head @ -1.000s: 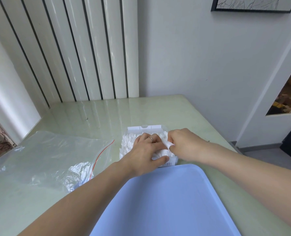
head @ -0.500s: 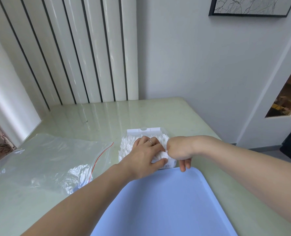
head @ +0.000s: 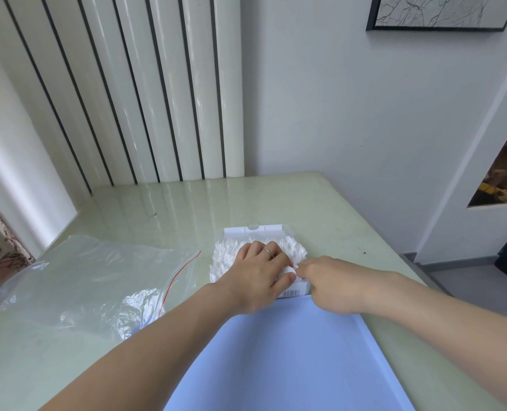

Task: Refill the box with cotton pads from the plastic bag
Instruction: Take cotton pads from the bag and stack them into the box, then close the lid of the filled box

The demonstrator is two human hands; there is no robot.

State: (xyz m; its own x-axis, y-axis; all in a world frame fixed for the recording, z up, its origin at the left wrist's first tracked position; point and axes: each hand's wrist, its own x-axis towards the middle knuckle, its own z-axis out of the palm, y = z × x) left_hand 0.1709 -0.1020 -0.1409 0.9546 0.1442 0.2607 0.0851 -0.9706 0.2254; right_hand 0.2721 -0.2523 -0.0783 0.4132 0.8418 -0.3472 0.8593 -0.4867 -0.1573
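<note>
left hand (head: 258, 274) flat, fingers straight, pressing cotton pads (head: 293, 249) in box (head: 253, 229) | right hand (head: 332, 283) fingers pinching pads at box's near-right corner | plastic bag (head: 98, 280) left on table (head: 320, 203)

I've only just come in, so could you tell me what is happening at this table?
A person is refilling a white box with cotton pads. The left hand lies flat on the heaped pads, while the right hand works at the box's near right corner. The clear plastic bag lies to the left, looking almost emptied. A blue tray sits just in front.
</note>
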